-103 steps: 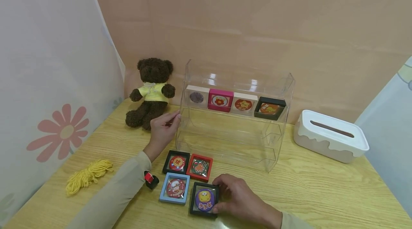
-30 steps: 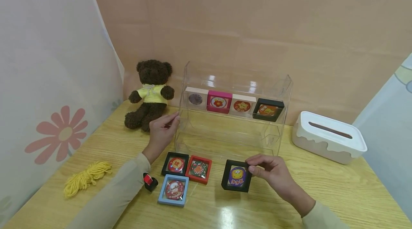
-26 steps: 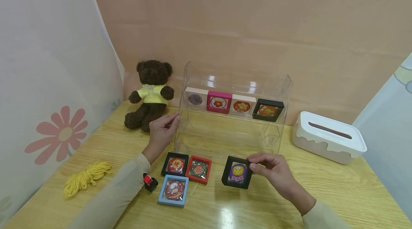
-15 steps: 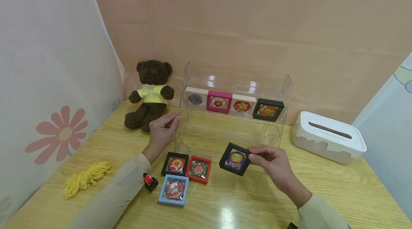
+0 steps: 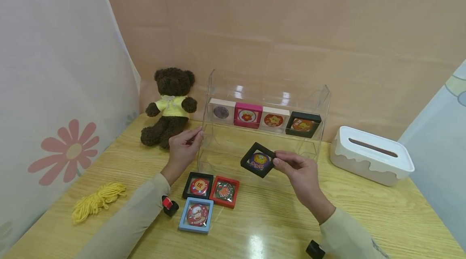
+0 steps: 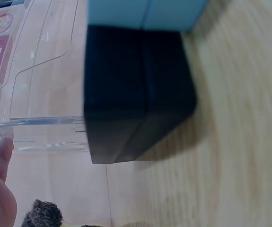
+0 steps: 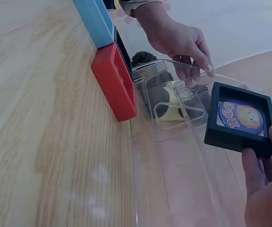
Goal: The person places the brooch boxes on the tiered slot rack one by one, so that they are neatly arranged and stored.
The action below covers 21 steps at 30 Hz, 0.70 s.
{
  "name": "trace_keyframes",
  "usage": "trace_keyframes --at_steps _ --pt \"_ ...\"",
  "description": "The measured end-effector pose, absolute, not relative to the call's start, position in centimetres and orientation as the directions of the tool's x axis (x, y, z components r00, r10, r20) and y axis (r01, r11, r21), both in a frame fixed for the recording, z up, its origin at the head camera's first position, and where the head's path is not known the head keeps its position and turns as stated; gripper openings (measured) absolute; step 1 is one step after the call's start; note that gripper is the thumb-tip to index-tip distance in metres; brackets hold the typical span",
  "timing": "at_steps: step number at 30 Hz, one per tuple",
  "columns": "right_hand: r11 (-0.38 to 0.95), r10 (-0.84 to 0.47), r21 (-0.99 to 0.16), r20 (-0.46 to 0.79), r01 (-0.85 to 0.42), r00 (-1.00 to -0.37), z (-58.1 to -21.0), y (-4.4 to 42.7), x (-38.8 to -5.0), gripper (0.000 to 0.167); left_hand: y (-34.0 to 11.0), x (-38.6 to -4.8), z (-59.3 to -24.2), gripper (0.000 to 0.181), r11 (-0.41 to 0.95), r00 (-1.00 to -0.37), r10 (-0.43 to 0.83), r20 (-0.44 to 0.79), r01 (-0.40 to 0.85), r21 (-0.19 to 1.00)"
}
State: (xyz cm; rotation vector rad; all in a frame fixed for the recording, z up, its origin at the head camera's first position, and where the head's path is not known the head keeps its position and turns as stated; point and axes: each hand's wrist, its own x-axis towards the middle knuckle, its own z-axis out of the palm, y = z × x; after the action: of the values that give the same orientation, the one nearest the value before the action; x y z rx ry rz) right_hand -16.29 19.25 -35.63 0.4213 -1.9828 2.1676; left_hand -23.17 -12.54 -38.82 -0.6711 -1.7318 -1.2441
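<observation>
In the head view my right hand (image 5: 302,176) pinches the right corner of a black square display frame (image 5: 249,166) with a purple round badge inside. The frame is raised and tilted in front of the clear acrylic rack (image 5: 247,147). My left hand (image 5: 183,151) pinches the rack's left side edge between thumb and fingers. On the rack's middle tier stand a white frame (image 5: 222,104), a pink frame (image 5: 248,108), another white frame (image 5: 275,111) and a black frame (image 5: 303,115). The right wrist view also shows the held frame (image 7: 237,141) with its badge facing up.
On the table before the rack lie a black frame (image 5: 186,189), a red frame (image 5: 236,194) and a light blue frame (image 5: 181,219). A brown teddy bear (image 5: 174,103) sits left of the rack. Yellow yarn (image 5: 98,202) lies at left, a tissue box (image 5: 373,158) at right.
My right hand has picked the black frame with the purple badge off the table, carried it right, then raised it toward the rack while tilting it. My left hand stays on the rack's edge.
</observation>
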Motion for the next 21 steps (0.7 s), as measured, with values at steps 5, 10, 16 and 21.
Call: trace_keyframes --at_steps 5,10,16,21 --pt "-0.113 -0.015 -0.941 0.324 -0.320 -0.946 -35.4 18.7 -16.9 0.022 -12.5 -23.3 -39.0 0.019 0.349 -0.476 -0.064 0.877 0.812 0.467" --pt "-0.119 0.021 -0.935 0.334 -0.334 -0.942 -35.4 18.2 -17.6 0.021 -12.6 -23.3 -39.0 0.019 0.355 -0.467 -0.058 0.882 0.816 0.456" --pt "-0.144 0.048 -0.919 0.364 -0.367 -0.930 -35.3 17.3 -18.4 0.023 -12.6 -23.3 -38.9 0.019 0.356 -0.464 -0.056 0.884 0.818 0.452" --pt "-0.184 0.073 -0.903 0.381 -0.388 -0.922 -35.4 16.6 -19.0 0.022 -12.6 -23.2 -38.9 0.018 0.359 -0.466 -0.056 0.883 0.816 0.453"
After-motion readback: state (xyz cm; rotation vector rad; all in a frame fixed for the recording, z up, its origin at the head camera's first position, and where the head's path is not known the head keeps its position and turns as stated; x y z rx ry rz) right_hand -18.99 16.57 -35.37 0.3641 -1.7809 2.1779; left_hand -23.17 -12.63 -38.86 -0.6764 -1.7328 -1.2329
